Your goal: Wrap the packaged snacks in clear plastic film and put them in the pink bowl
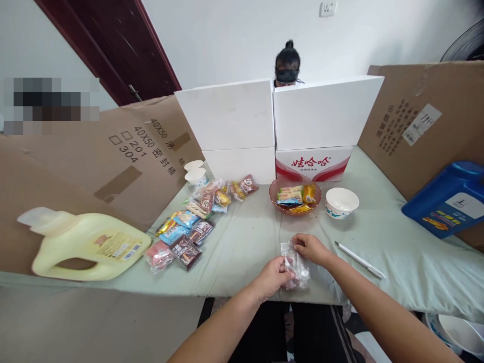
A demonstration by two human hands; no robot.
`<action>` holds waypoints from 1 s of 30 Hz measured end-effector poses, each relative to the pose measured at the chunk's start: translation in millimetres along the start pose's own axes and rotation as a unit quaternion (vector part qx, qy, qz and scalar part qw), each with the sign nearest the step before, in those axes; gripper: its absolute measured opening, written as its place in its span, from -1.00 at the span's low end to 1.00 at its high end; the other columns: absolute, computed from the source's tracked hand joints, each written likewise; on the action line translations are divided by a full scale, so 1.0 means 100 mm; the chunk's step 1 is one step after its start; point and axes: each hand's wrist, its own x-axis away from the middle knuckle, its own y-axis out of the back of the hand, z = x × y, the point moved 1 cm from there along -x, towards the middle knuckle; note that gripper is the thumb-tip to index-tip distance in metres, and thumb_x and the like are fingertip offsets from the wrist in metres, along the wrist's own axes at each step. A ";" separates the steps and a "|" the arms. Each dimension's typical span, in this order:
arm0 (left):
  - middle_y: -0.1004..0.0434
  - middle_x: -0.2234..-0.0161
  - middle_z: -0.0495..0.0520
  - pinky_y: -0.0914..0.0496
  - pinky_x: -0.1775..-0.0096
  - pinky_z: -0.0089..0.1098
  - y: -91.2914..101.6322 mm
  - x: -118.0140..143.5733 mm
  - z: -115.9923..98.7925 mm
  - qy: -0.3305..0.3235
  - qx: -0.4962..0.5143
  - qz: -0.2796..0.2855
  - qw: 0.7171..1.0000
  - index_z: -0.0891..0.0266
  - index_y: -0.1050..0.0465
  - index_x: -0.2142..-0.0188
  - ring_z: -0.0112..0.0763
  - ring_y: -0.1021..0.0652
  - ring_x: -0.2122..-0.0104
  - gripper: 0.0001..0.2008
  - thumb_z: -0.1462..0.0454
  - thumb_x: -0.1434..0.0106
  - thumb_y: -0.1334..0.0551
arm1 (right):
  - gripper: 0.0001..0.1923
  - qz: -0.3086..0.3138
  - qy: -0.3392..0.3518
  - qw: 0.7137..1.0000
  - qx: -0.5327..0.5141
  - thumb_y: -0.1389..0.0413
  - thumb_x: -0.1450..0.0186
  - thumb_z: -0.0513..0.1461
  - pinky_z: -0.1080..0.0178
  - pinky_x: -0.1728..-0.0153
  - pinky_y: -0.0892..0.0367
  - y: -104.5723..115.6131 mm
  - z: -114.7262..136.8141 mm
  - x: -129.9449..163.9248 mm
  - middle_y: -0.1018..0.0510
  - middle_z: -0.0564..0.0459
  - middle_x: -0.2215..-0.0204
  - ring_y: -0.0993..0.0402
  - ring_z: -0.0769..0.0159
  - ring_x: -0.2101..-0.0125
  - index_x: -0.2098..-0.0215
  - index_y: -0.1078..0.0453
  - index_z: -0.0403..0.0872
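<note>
A crinkled clear plastic bag (300,271) is at the table's near edge, between my two hands. My left hand (273,277) pinches its left side between thumb and fingers. At the bag's upper right, my right hand (310,249) is closed on the plastic. Something pinkish shows faintly through the lower part, too unclear to name. Beyond my hands stands a reddish glass bowl (277,205) with wrapped snacks inside. A white paper bowl (341,202) with a blue pattern is right of it. To the right of my right hand lies a white pen (360,259).
Several packaged snacks (187,250) lie in a loose row at left. A yellow jug (91,247) and a blue bottle (449,199) flank the table. White boxes (238,121) and cardboard panels (427,126) enclose it. A blindfolded person (287,63) is behind the boxes.
</note>
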 end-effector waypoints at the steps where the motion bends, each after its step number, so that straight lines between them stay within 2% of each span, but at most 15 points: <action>1: -0.55 0.42 0.04 -0.38 0.39 -0.42 -0.01 0.02 0.02 0.008 0.000 -0.005 1.000 0.29 -0.32 0.08 -0.36 -0.57 0.44 -0.44 0.16 0.04 -0.44 | -0.86 0.006 -0.004 1.000 -0.009 -0.10 -0.10 -0.27 0.34 0.47 -0.17 0.00 -0.01 -0.02 -0.45 0.15 0.57 -0.31 0.39 0.53 0.34 -0.43 -0.06; 4: -0.54 0.45 0.03 -0.34 0.44 -0.45 -0.06 0.06 0.08 0.014 -0.013 -0.004 1.000 0.30 -0.33 0.09 -0.38 -0.56 0.47 -0.45 0.17 0.03 -0.44 | -0.83 0.022 -0.011 0.999 -0.047 -0.09 -0.12 -0.21 0.33 0.49 -0.20 0.01 -0.02 -0.06 -0.43 0.16 0.59 -0.31 0.39 0.56 0.31 -0.41 -0.06; 9: -0.51 0.42 0.01 -0.38 0.41 -0.42 -0.08 0.10 0.07 0.024 -0.017 -0.008 1.000 0.30 -0.34 0.12 -0.36 -0.56 0.46 -0.46 0.12 0.03 -0.45 | -0.73 0.053 -0.001 0.992 -0.113 -0.11 -0.13 -0.13 0.31 0.44 -0.27 0.07 0.07 -0.04 -0.48 0.11 0.48 -0.39 0.36 0.48 0.22 -0.38 -0.08; 12: -0.50 0.35 0.02 -0.41 0.34 -0.39 -0.08 0.12 0.02 -0.017 -0.016 -0.029 0.999 0.28 -0.33 0.12 -0.39 -0.55 0.41 -0.47 0.10 0.00 -0.44 | -0.66 0.078 0.003 0.988 -0.132 -0.15 -0.11 -0.08 0.32 0.46 -0.26 0.10 0.15 0.01 -0.49 0.09 0.45 -0.40 0.35 0.47 0.19 -0.38 -0.09; 16: -0.46 0.35 0.00 -0.42 0.35 -0.38 -0.04 0.11 0.05 -0.053 -0.003 -0.047 0.997 0.26 -0.25 0.02 -0.39 -0.54 0.42 -0.39 0.03 -0.05 -0.40 | -0.71 0.096 0.006 0.988 -0.125 -0.16 -0.10 -0.12 0.32 0.46 -0.25 0.05 0.18 0.01 -0.47 0.12 0.49 -0.38 0.37 0.49 0.24 -0.40 -0.08; 19: -0.40 0.38 -0.05 -0.43 0.36 -0.37 0.03 0.05 0.10 -0.073 -0.005 -0.104 0.992 0.24 -0.15 -0.07 -0.41 -0.54 0.46 -0.33 0.01 -0.09 -0.35 | -0.78 0.094 0.011 0.990 -0.102 -0.13 -0.11 -0.20 0.33 0.44 -0.24 -0.03 0.18 -0.02 -0.43 0.15 0.53 -0.34 0.39 0.49 0.25 -0.40 -0.08; 22: -0.42 0.23 0.04 -0.43 0.35 -0.38 0.10 0.02 0.10 -0.120 -0.074 -0.192 0.971 0.20 -0.04 -0.17 -0.48 -0.51 0.47 -0.30 0.12 -0.14 -0.34 | -0.79 0.092 0.017 0.993 -0.070 -0.10 -0.10 -0.28 0.35 0.45 -0.20 -0.11 0.18 -0.06 -0.41 0.18 0.55 -0.31 0.40 0.51 0.26 -0.42 -0.08; 24: -0.42 0.11 0.11 -0.44 0.32 -0.39 0.13 0.01 0.10 -0.149 -0.140 -0.227 0.952 0.15 -0.03 -0.20 -0.51 -0.51 0.45 -0.32 0.22 -0.16 -0.31 | -0.79 0.088 0.020 0.995 -0.044 -0.09 -0.09 -0.32 0.36 0.47 -0.16 -0.14 0.18 -0.07 -0.40 0.18 0.56 -0.29 0.41 0.52 0.27 -0.43 -0.09; 26: -0.41 0.04 0.14 -0.44 0.31 -0.39 0.14 0.00 0.10 -0.183 -0.196 -0.240 0.933 0.14 -0.14 -0.16 -0.50 -0.52 0.42 -0.43 0.30 -0.18 -0.27 | -0.78 0.082 0.022 0.996 -0.019 -0.08 -0.09 -0.34 0.37 0.47 -0.14 -0.16 0.19 -0.07 -0.41 0.18 0.56 -0.28 0.41 0.52 0.28 -0.44 -0.09; 28: -0.40 0.00 0.15 -0.46 0.28 -0.38 0.16 -0.01 0.11 -0.229 -0.248 -0.248 0.908 0.17 -0.31 -0.02 -0.47 -0.53 0.37 -0.64 0.35 -0.20 -0.21 | -0.76 0.078 0.025 0.997 0.000 -0.08 -0.09 -0.36 0.37 0.46 -0.14 -0.16 0.20 -0.07 -0.43 0.17 0.54 -0.30 0.41 0.51 0.27 -0.44 -0.09; 30: -0.37 -0.02 0.16 -0.47 0.25 -0.35 0.17 -0.02 0.12 -0.268 -0.314 -0.258 0.874 0.21 -0.40 0.13 -0.46 -0.53 0.35 -0.77 0.39 -0.21 -0.17 | -0.74 0.075 0.027 0.997 0.013 -0.08 -0.09 -0.36 0.37 0.44 -0.17 -0.15 0.20 -0.07 -0.46 0.16 0.51 -0.33 0.40 0.48 0.24 -0.45 -0.09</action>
